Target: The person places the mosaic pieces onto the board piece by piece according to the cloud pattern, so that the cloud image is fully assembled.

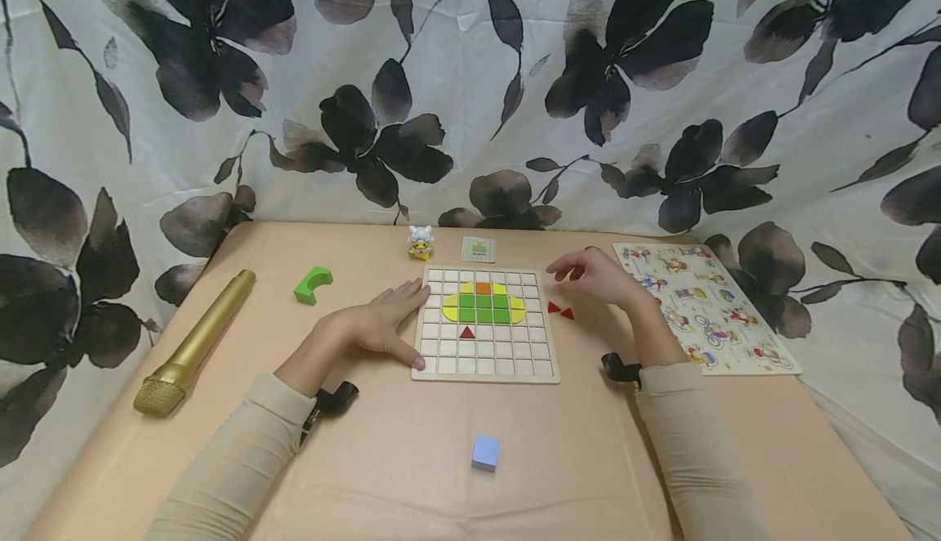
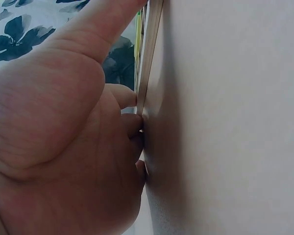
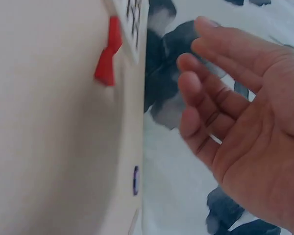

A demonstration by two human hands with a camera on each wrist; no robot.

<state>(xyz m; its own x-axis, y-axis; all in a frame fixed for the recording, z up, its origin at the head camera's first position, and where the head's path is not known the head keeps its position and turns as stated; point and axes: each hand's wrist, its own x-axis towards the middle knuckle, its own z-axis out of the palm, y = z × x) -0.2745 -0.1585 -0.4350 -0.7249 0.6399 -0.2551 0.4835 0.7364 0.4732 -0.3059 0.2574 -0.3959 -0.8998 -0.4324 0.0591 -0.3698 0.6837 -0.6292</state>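
A white grid board (image 1: 444, 365) lies mid-table with green and yellow pieces, an orange square (image 1: 483, 288) at the top and one red triangle (image 1: 466, 333) lower down. My left hand (image 1: 375, 324) rests along the board's left edge, thumb on its lower-left corner and fingers spread. In the left wrist view, fingertips touch the wooden edge (image 2: 151, 54). My right hand (image 1: 591, 275) hovers beyond the board's right side, its fingers loosely bent and holding nothing. Two red triangles (image 1: 567, 313) lie on the table beneath it, also visible as red pieces (image 3: 106, 66) in the right wrist view.
Behind the board are a small pattern card (image 1: 479, 249) and a figurine (image 1: 421, 243). A green arch block (image 1: 313, 285) and gold microphone (image 1: 194, 345) lie left. A picture board (image 1: 706, 304) lies right, under the right forearm's side. A blue block (image 1: 485, 453) sits in front.
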